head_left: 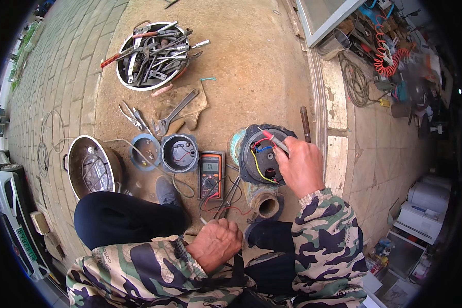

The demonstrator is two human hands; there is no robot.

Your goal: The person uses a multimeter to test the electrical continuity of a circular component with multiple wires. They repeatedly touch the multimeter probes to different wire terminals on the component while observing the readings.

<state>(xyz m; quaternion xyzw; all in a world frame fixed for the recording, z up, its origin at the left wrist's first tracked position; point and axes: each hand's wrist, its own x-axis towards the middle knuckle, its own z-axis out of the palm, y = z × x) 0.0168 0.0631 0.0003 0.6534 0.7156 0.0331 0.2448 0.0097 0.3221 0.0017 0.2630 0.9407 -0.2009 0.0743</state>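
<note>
My right hand (302, 165) is closed around a red test probe (278, 142). The probe's tip points at the upper rim of a round dark pump motor housing (249, 161), where red, blue and yellow wires (256, 165) come out. Below the housing shows a rusty round pipe opening (267, 206). To its left lies an orange and grey multimeter (211, 175), its screen lit and leads curling from its lower end. My left hand (216, 246) is curled shut near my lap, below the meter; what it grips is hidden, though a small pale tip shows beside it.
Left of the meter are a dark round cover (179, 153), a blue ring (145, 152) and a metal pot (91, 167). Beyond lie pliers (133, 117), an adjustable wrench (175, 113) and a basin of tools (154, 56). A door track (333, 123) runs along the right.
</note>
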